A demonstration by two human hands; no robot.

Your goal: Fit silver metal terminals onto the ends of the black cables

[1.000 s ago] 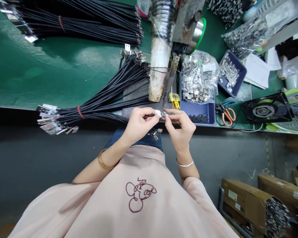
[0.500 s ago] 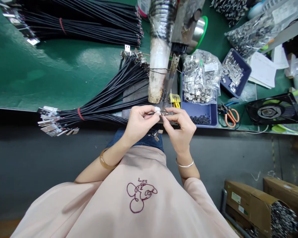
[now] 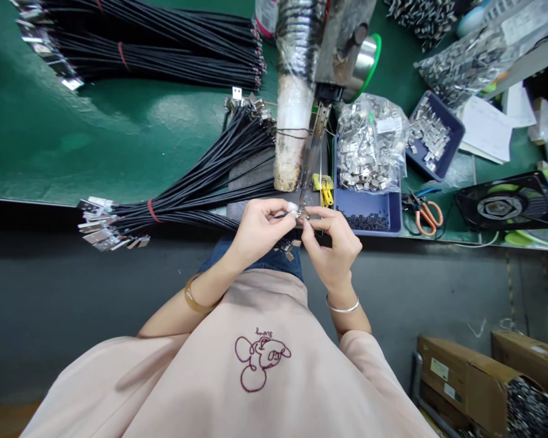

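As forearms (image 3: 221, 274) converge, hands (image 3: 261, 230) (image 3: 333, 244) pinch a metal part (image 3: 303, 214).

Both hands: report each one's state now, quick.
Left hand: closed, pinching a small metallic part, too small to identify.
Right hand: closed, pinching at the same part.

Left cables (image 3: 210, 158): smooth plastic-looking jackets, slight sheen. Their near-left plugs (image 3: 103, 226): shiny metal. Bench top (image 3: 119, 140): glossy. Right: tray (image 3: 369, 203) smooth plastic, bag (image 3: 369, 140) crinkly clear film. Near-right carton (image 3: 484, 389): matt cardboard.
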